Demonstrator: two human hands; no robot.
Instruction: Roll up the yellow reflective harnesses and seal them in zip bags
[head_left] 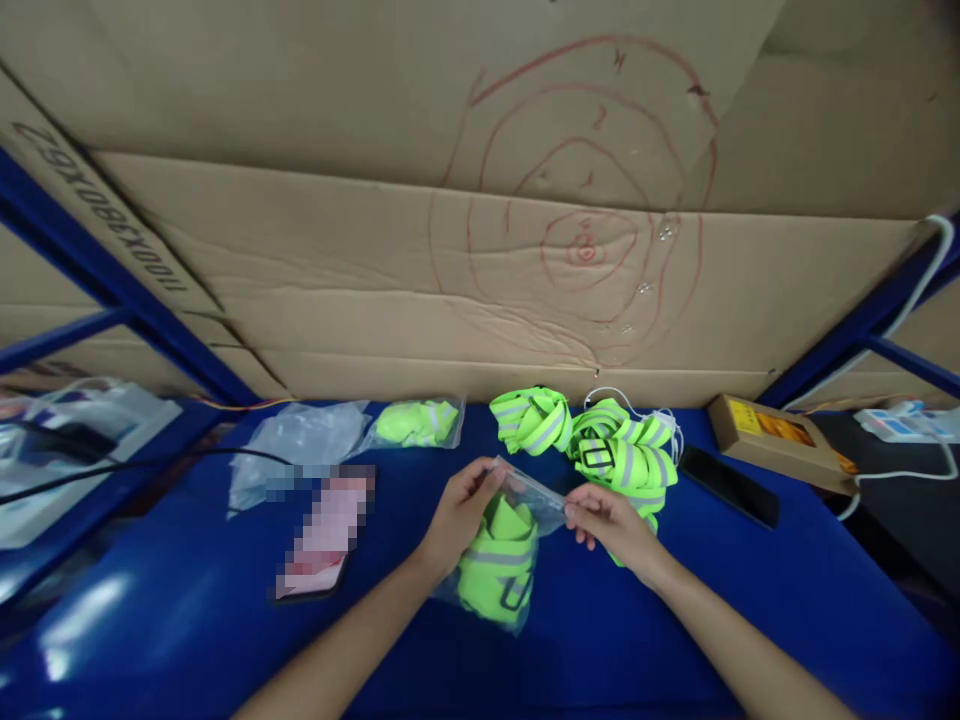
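A clear plastic bag (547,497) with a folded yellow-green reflective strap (499,560) inside hangs between my hands. My left hand (466,500) pinches the left corner of the bag's top edge. The right corner is pinched between the thumb and fingers of my right hand (606,520). A black buckle shows on the bagged strap near its lower right. Behind my hands lie a rolled reflective strap (531,420) and a heap of more straps (626,460), partly behind my right hand.
Another bagged strap (415,423) and clear plastic bags (296,440) lie at the back left. A blurred-out phone (326,535) is on the blue table (405,650). A black phone (730,486) and cardboard box (780,440) sit at right. Cardboard (360,250) stands behind.
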